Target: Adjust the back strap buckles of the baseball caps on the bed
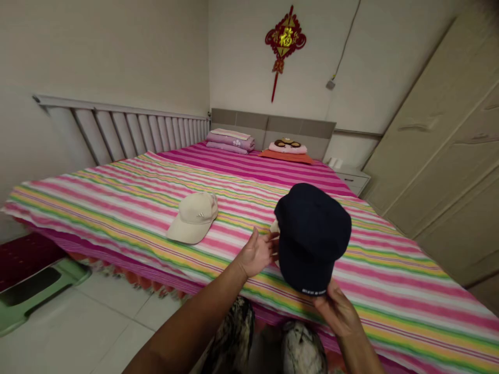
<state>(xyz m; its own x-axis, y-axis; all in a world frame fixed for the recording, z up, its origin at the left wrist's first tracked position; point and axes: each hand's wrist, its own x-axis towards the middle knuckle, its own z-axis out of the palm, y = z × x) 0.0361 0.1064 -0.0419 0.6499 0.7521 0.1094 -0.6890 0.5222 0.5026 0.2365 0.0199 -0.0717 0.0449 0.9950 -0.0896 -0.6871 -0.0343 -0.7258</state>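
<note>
Head view: navy cap (314, 234) held up, right of the beige cap (193, 215). I'd grip its brim (302, 272) steadily, leave the crown uncrushed. Right hand (341, 310) pinches the brim edge; left hand (258, 254), nearer the beige cap, thumb spread from loosely curved fingers, tip contact unclear.

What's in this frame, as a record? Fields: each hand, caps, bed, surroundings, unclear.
right_hand: right hand grips the brim edge of the dark cap
left_hand: left hand at the dark cap's left side, palm open; contact unclear
other_cap: pale cap lying on the striped cloth, brim toward the near edge
bed_far_end: folded purple bedding near the headboard
wall: red hanging ornament
floor: green stool, left
unclear: pale item, mostly hidden behind the dark cap
</note>
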